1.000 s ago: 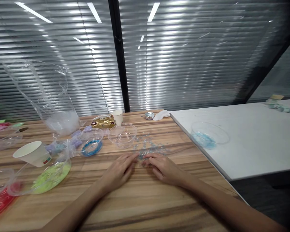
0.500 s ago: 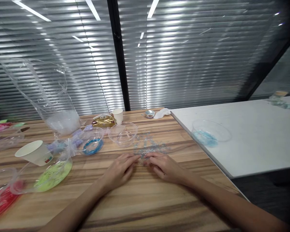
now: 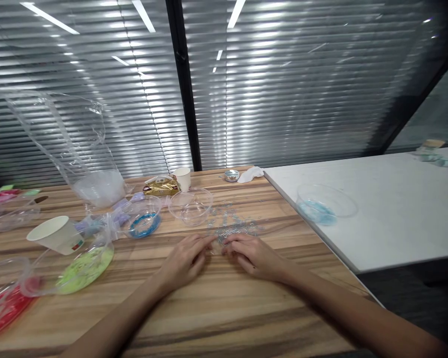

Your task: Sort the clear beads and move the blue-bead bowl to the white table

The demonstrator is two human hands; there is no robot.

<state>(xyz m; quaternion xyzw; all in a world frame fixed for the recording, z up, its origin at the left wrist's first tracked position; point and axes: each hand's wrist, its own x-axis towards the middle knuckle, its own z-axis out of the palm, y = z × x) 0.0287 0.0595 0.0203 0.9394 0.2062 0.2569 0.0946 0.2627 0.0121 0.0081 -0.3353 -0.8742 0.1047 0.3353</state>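
Note:
My left hand [image 3: 188,257] rests low over the wooden table, its index finger stretched toward a scatter of small bluish-grey, shiny pieces [image 3: 233,228]. The thumb is apart from that finger, and I see nothing held. Facing it from the other side, my right hand [image 3: 252,256] has its fingers extended to the near edge of the same pieces. Its thumb is below and apart from the fingers. A narrow gap separates the fingertips of the two hands. Whether a tiny piece lies under the fingertips cannot be made out.
Beyond my left hand stand a clear bowl [image 3: 191,206], a bowl with a blue ring [image 3: 145,226], and a paper cup [image 3: 182,178]. Bowls of green [image 3: 84,271] and red material [image 3: 11,308] stand left. Another bowl [image 3: 321,213] sits on the white table [image 3: 392,223].
My left fingertips have shifted very slightly; the right hand stays almost in place. The bowls and cup at left appear a little farther right as the view turns slightly.

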